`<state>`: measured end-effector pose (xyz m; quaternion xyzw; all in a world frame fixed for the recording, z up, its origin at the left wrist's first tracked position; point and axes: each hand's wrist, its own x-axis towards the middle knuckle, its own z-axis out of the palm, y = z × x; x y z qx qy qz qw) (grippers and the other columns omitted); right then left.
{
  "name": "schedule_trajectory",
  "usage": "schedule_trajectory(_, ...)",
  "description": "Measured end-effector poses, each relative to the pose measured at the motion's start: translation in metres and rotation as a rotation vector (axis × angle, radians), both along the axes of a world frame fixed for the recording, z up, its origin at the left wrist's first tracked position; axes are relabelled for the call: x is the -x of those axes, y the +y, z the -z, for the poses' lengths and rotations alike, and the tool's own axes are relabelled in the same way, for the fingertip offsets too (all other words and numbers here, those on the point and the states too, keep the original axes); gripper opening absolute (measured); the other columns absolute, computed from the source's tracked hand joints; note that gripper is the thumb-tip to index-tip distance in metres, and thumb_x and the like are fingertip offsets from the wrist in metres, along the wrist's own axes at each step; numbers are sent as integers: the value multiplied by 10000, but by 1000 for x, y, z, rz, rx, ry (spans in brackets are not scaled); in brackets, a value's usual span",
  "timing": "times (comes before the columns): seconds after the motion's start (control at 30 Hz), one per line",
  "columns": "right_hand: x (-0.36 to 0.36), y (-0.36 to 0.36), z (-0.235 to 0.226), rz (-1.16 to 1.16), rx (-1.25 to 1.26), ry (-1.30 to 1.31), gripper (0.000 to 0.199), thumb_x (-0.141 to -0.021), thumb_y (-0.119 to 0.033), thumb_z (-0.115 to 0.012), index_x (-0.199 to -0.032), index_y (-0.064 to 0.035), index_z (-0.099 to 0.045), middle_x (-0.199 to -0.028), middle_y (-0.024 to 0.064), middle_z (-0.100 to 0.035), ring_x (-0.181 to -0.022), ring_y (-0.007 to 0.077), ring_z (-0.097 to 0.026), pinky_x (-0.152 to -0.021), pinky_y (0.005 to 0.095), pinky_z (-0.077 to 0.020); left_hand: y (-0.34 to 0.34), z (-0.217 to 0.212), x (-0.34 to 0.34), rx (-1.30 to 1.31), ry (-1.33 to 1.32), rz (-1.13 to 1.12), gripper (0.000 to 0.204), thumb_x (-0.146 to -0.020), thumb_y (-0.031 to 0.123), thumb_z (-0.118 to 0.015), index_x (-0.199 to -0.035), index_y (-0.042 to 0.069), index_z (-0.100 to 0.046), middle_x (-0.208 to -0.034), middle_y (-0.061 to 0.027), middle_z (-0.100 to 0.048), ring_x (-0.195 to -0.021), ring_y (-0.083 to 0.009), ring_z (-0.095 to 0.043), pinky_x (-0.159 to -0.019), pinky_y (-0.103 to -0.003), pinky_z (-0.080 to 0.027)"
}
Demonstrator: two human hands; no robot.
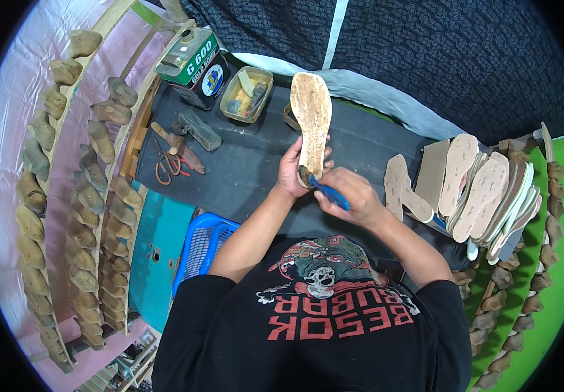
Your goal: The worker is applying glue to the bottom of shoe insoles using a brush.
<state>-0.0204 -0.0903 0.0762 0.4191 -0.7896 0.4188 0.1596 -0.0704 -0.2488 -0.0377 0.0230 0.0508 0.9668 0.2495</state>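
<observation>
Holds a pale sole [312,108] over the dark table [246,186] in the left hand [290,173] and grips a blue-handled brush [332,196] in the right hand [355,199] at the sole's near end, with most already blotched and that half-hidden end perhaps unfinished.

A pale tan, flat, shoe-sole-shaped piece [311,117], its face mottled with uneven brown patches, was held up in the middle of the scene, its broad rounded end at the far side and its narrower end at the near side. A small blue-handled brush [331,194] with a dark head was held slantwise, the head at the piece's near end and the handle running from there toward the near right.
</observation>
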Motion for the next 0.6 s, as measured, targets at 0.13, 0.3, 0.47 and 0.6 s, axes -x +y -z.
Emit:
schedule_trajectory(0.13,-2,0,1,-18,-33,-72,309,-782,-70,-809,-1040,2,-656,-914,129,-698,-817,319,-706,-789,392,-590,0,4,1,-58,5,27,535,-1047,422,-460,-1412,37,-528,-1340,-116,-598,-1048,-253,-596,-910,-446,-520)
schedule_trajectory(0.3,19,8,3,149,185,-307,203,-834,-90,-801,-982,3,-697,-911,115,-741,-797,225,-739,-728,340,-583,0,-8,-8,145,-147,6,532,-1040,413,-474,-1415,41,-533,-1284,-119,-650,-1045,-239,-633,-950,-431,-519)
schedule_trajectory(0.47,35,10,-10,234,205,-274,202,-838,-68,-782,-997,14,-688,-896,121,-720,-757,225,-715,-695,330,-565,-3,7,-17,-15,-91,83,422,-1041,414,-482,-1308,117,-617,-1241,-78,-687,-1056,-246,-656,-914,-432,-512)
schedule_trajectory(0.6,33,5,-7,81,25,41,236,-829,-54,-762,-1039,6,-673,-863,133,-679,-733,298,-679,-678,371,-560,-2,-3,-16,99,-180,47,472,-1042,411,-472,-1361,81,-581,-1275,-108,-667,-1084,-242,-649,-934,-438,-514)
